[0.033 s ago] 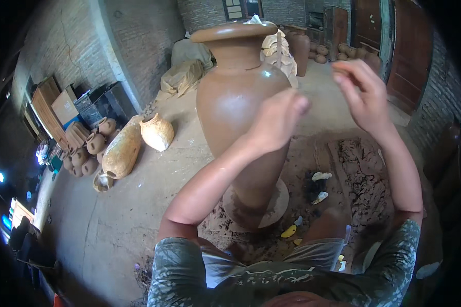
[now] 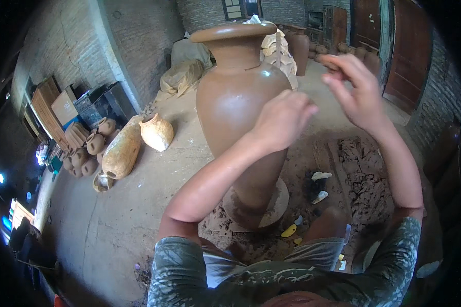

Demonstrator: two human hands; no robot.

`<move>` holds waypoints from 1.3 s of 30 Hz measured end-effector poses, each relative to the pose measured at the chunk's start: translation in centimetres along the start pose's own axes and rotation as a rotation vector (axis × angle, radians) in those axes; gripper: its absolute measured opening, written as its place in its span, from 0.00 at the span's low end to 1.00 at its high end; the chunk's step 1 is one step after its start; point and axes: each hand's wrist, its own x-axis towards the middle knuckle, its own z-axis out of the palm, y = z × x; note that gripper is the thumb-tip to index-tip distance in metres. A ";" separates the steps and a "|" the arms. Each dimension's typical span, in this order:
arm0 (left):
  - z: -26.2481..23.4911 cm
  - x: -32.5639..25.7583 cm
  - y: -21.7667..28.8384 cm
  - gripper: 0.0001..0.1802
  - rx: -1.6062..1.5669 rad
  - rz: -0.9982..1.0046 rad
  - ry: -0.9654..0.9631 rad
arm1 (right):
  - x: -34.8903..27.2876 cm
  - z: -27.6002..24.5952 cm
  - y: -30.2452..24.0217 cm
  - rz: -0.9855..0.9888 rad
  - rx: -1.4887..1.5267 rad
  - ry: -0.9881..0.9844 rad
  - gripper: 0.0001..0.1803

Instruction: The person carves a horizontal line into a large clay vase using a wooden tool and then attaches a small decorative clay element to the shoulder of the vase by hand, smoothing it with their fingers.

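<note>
A tall brown clay jar (image 2: 235,102) with a wide flared rim stands upright before me on a round pale base (image 2: 277,207). My left hand (image 2: 287,117) is raised in front of the jar's right side, its fingers curled together. Anything inside them is hidden, and I cannot tell whether this hand touches the jar. Higher and to the right, my right hand (image 2: 356,92) is up in the air, apart from the jar. Its fingers are bent, with a gap between them and the thumb, and nothing shows in that gap.
Wet dark clay (image 2: 363,184) covers the floor at right, with pale scraps (image 2: 320,197) and a yellow piece (image 2: 289,231) nearby. At left lie a long mottled vessel (image 2: 122,148), a pale round pot (image 2: 156,132) and several small brown pots (image 2: 95,143). Covered bundles (image 2: 182,77) sit behind the jar.
My right hand has moved slightly left and up. The left hand has turned a little, its fingertips now further right. The jar has stayed in place.
</note>
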 end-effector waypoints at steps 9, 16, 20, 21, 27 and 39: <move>5.7 2.8 -4.2 0.24 0.905 0.206 -0.170 | 6.8 10.8 0.6 -0.380 -0.061 -0.157 0.12; 5.5 2.1 -4.0 0.28 0.843 0.070 -0.367 | 9.4 13.9 0.2 -0.493 -0.132 -0.255 0.13; 4.5 0.9 -4.3 0.28 0.926 0.186 -0.225 | 10.1 15.0 -0.4 -0.558 -0.205 -0.370 0.13; 4.3 0.5 -4.5 0.29 0.934 0.185 -0.232 | 10.3 15.1 -0.8 -0.557 -0.225 -0.395 0.12; 1.9 -0.4 -3.4 0.29 0.904 0.211 -0.227 | 11.8 14.6 -1.3 -0.632 -0.416 -0.559 0.13; -3.0 -4.8 -5.4 0.21 0.508 0.362 -0.054 | 10.8 13.8 -0.3 -0.610 -0.479 -0.548 0.22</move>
